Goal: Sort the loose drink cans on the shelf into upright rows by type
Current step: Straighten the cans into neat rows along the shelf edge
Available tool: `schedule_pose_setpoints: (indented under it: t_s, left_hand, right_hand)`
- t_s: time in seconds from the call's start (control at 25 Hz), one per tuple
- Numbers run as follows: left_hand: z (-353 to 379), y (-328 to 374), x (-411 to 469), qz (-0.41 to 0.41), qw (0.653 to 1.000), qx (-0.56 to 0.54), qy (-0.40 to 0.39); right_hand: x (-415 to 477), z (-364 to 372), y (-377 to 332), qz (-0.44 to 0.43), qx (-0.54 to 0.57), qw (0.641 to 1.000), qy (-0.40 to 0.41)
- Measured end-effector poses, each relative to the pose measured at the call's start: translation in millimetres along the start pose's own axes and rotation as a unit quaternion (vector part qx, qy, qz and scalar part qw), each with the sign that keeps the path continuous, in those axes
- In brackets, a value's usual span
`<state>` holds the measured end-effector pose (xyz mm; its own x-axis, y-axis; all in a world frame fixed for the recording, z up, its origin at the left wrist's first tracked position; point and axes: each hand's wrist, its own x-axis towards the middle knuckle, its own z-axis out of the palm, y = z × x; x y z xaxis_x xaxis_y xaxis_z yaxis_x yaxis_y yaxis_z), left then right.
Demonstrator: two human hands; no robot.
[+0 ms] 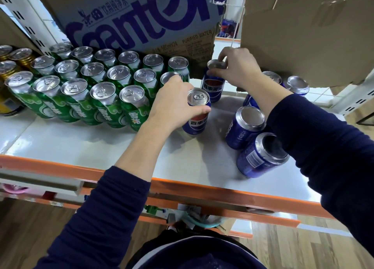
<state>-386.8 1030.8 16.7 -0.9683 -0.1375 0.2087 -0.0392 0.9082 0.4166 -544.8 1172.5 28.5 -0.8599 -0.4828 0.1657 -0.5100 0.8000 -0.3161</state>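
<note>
- Two upright blue aluminium cola cans with a red-and-white emblem and silver pull-tab lids stand on the white shelf (81, 143).
- The nearer blue can (197, 116): left hand (174, 102) grips it, fingers curled over the top rim, thumb across the front.
- The farther blue can (212, 84): right hand (236, 68) pinches its lid rim, just beside the cardboard water box (141, 25).
- To the left, green aluminium cans (97, 86) stand upright in rows.
- To the right, loose blue cans (249, 127), two with bases showing.

Dark navy ribbed long sleeves (105, 206)
</note>
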Motion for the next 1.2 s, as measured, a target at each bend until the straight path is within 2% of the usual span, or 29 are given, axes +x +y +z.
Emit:
schedule_pose_setpoints:
  t_s: [0.12,0.28,0.44,0.6,0.84,1.08,1.2]
  left_hand:
    - [-5,5,9,0.045,0.998,-0.012,-0.037]
    - [-6,22,39,0.077,0.995,-0.03,-0.058]
    - [-1,33,60,0.097,0.991,0.012,-0.094]
    - [-1,22,50,0.088,0.991,0.007,-0.096]
    - [-11,5,26,0.059,0.995,0.004,-0.083]
    - [-11,1,23,0.047,0.995,-0.003,-0.083]
    - [-10,3,23,0.05,0.995,-0.014,-0.082]
  right_hand:
    - [-21,-12,15,-0.011,0.044,0.999,-0.003]
    - [-57,-26,41,-0.049,0.023,0.998,0.038]
    - [-66,-39,46,-0.057,0.027,0.996,0.064]
    - [-39,-43,36,-0.06,0.032,0.997,0.043]
    - [1,-11,2,-0.076,-0.036,0.995,-0.058]
    - [3,-3,0,-0.033,-0.018,0.999,0.002]
    - [1,-2,3,-0.027,-0.002,1.0,-0.004]
